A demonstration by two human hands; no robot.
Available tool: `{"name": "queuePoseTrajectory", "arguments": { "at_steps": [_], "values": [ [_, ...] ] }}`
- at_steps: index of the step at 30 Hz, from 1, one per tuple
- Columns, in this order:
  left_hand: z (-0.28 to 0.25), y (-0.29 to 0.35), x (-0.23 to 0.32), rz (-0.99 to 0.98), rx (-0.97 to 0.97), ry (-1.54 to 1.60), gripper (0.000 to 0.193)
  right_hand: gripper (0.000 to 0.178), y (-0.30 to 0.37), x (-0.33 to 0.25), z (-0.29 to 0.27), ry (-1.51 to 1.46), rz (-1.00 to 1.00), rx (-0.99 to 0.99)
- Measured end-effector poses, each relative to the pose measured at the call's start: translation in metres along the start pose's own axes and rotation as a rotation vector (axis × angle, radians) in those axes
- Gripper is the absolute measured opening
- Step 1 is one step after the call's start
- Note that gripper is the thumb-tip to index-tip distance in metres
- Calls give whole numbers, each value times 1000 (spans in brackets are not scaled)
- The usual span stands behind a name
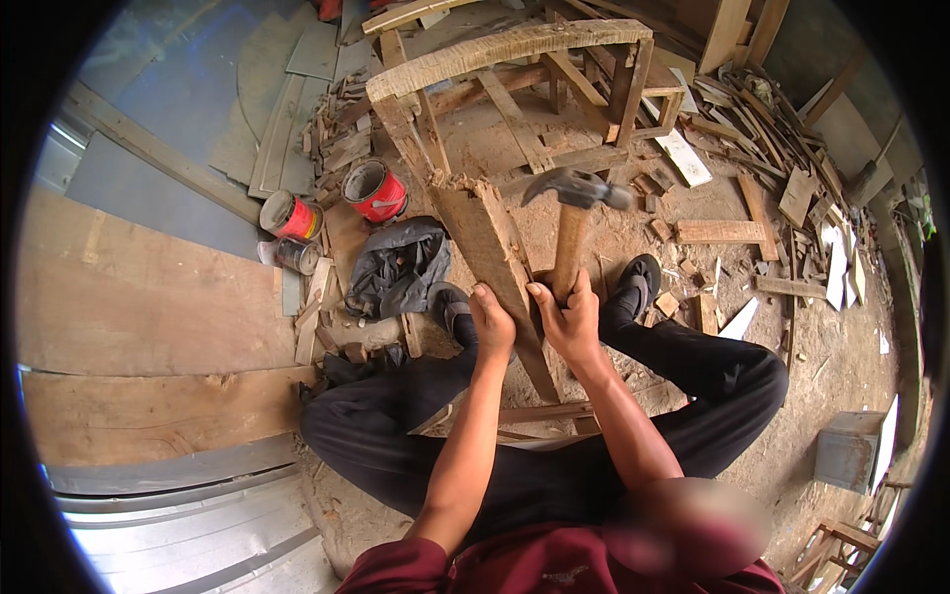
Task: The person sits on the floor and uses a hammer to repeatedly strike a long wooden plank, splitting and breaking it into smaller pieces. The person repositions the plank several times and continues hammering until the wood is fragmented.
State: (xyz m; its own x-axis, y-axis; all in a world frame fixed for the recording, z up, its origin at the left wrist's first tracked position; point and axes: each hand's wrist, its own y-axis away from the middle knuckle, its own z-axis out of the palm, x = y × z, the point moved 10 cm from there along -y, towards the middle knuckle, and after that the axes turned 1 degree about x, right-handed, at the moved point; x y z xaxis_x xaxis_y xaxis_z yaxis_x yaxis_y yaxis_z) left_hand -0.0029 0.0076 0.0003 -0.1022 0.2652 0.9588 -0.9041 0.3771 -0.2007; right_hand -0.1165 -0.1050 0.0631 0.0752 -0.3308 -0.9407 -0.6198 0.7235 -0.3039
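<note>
A rough wooden board point(482, 230) stands tilted between my knees, its splintered end up and away from me. My left hand point(493, 323) is closed on the board's left edge, thumb pointing up along it. In my right hand point(572, 325) is a claw hammer point(569, 243), gripped by its wooden handle with the metal head upward. The right thumb reaches over to the board's right edge. The fingers of both hands are partly hidden behind the board and the handle.
A wooden frame point(515, 42) stands ahead. To the left are red paint cans point(376, 193), a black plastic bag point(401, 267) and a plywood sheet point(148, 287). Wood scraps point(722, 232) litter the right side, with a grey metal box point(849, 450) at lower right.
</note>
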Motion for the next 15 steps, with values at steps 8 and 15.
{"name": "queuePoseTrajectory", "arguments": {
  "at_steps": [8, 15],
  "values": [
    [19, -6, -5, -59, -44, 67, 75, 22, -15, 5, -14, -87, -60, -21],
    [-27, -24, -71, -280, 124, 382, 73, 21, -46, 28, -55, -314, 207, -29]
  ]
}}
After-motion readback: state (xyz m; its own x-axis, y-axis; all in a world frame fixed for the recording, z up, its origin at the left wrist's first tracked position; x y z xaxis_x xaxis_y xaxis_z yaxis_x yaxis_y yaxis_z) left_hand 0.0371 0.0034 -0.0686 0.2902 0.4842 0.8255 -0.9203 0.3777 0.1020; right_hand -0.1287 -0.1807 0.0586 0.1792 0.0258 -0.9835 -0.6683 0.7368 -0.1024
